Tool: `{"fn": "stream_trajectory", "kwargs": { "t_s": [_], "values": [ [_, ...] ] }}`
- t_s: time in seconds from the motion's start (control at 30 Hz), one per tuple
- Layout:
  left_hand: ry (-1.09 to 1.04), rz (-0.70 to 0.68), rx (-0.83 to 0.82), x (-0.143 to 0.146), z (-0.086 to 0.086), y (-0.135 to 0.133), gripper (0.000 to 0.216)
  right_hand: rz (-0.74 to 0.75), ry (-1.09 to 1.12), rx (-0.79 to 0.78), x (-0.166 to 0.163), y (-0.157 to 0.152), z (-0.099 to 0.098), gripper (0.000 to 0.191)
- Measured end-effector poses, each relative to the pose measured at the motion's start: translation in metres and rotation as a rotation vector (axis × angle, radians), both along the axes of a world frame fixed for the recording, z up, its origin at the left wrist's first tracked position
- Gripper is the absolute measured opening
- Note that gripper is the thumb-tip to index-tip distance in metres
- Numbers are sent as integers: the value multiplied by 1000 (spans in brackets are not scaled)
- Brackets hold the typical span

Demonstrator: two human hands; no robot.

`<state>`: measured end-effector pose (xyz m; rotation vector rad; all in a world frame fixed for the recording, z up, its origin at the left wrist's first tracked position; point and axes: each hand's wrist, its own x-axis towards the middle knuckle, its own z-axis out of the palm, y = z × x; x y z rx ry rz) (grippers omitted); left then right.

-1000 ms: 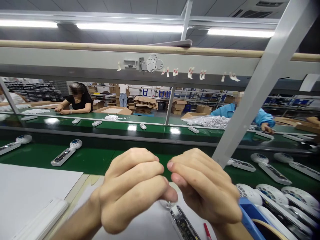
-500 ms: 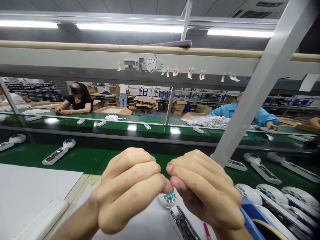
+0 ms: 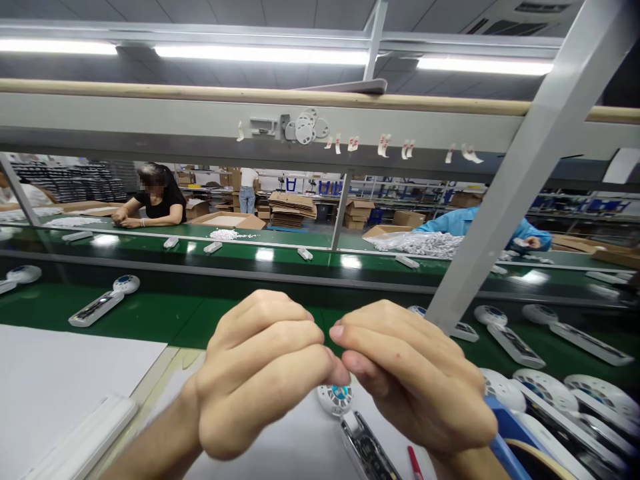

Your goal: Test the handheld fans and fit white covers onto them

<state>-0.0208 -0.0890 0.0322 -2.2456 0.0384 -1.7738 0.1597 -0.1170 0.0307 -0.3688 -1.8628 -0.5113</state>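
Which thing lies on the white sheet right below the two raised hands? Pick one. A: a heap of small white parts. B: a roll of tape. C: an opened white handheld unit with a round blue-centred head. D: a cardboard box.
C: the opened white handheld unit lies just beneath the left hand and right hand, its round head blue at the centre.

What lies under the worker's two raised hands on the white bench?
Under the left hand and right hand lies an opened device with a round blue-centred head, on the white bench. Anything pinched between the fingertips is hidden.

Single head-worn view, forward and slightly down, close over both hands, across the green conveyor belt (image 3: 165,320).
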Motion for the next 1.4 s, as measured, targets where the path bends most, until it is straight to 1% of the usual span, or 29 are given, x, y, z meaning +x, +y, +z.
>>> {"fn": "stream_trajectory", "kwargs": {
  "t_s": [0.07,0.13,0.2,0.23,0.3,0.37,0.43,0.47,0.53,0.6,0.67,0.77,0.83,0.9,0.97,1.07,1.2,1.4],
  "values": [
    [54,-82,-87,0,6,0,7,13,-2,8,1,-1,-1,10],
    [128,-167,-257,-3,12,-1,10,14,-22,-9,3,-3,-1,10],
    [198,-216,-413,-8,16,-2,6,-8,-56,-32,3,-5,-2,11],
    [220,-224,-456,-12,18,-3,5,-17,-73,-40,3,-7,-2,12],
    [255,-232,-475,-17,19,-4,8,-22,-101,-62,2,-9,-2,14],
    [272,-253,-455,-22,19,-4,11,10,-112,-99,0,-11,-2,16],
    [293,-310,-471,-24,19,-4,10,53,-123,-144,-2,-12,-2,17],
    [315,-352,-507,-26,19,-3,9,68,-126,-163,-2,-12,-2,18],
    [375,-406,-634,-29,21,-3,9,76,-136,-191,-3,-12,-4,18],
    [439,-393,-797,-33,22,-4,10,55,-142,-190,-3,-13,-7,14],
    [467,-350,-926,-36,24,-7,13,23,-134,-167,-4,-16,-10,9],
    [470,-319,-1032,-37,25,-11,12,-24,-128,-178,-5,-22,-12,5],
    [462,-302,-1066,-37,26,-12,8,-36,-164,-231,-5,-25,-11,7],
    [460,-288,-1083,-37,25,-13,6,-31,-226,-268,-3,-25,-10,15],
    [471,-266,-1089,-37,25,-12,6,-24,-277,-269,-1,-22,-10,20],
    [505,-214,-1108,-38,23,-10,10,-28,-303,-272,2,-17,-14,8],
    [535,-177,-1147,-38,21,-8,13,2,-340,-307,2,-13,-16,10],
    [526,-151,-1150,-37,18,-7,14,-18,-365,-342,-1,-12,-10,12]
  ]
}}
